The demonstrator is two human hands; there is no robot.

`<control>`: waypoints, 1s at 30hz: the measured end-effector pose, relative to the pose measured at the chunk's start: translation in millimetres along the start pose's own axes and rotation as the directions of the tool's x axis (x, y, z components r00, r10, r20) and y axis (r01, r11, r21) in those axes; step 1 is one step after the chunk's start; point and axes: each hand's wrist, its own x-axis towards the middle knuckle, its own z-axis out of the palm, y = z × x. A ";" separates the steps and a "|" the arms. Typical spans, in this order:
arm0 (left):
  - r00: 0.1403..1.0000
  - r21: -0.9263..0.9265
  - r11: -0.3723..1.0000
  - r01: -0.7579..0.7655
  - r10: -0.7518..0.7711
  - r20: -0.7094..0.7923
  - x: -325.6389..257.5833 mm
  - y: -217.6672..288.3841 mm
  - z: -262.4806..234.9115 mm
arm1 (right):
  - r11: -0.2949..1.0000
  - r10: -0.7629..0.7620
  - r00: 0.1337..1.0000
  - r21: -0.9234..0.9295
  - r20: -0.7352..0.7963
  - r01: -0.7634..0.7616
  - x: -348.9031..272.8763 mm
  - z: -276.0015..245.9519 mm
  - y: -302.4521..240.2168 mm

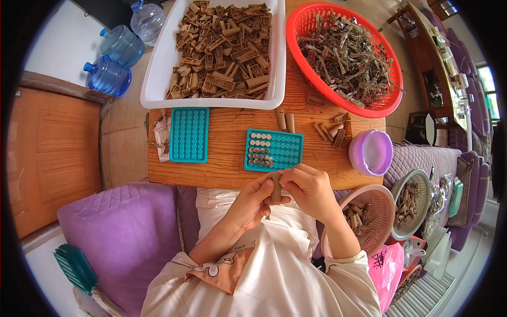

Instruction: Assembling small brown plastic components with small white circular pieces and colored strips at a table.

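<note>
Over my lap, just in front of the table edge, my left hand (254, 196) is closed around a small brown plastic casing (277, 190), held upright. My right hand (309, 189) is pinched at the casing's upper end; whatever small thing is between its fingertips is hidden. Directly beyond my hands lies a teal tray (288, 149) with rows of round wells. White and silvery round pieces (260, 143) fill several wells on its left side. A few more brown casings (285, 121) lie behind this tray, and another loose group (334, 130) is to the right.
Farther back stand a white bin (153, 79) of brown casings and a red basket (296, 47) of tangled grey-brown scraps. A second teal tray (189, 134) lies left. At right are a purple tub (371, 153), a pink basket (383, 203) and a grey basket (421, 177).
</note>
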 end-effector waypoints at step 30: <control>0.971 0.392 0.919 -0.044 -0.054 0.234 36.9 -30.5 33.6 | 0.980 0.154 0.978 0.108 0.144 -0.170 -56.2 -75.1 26.0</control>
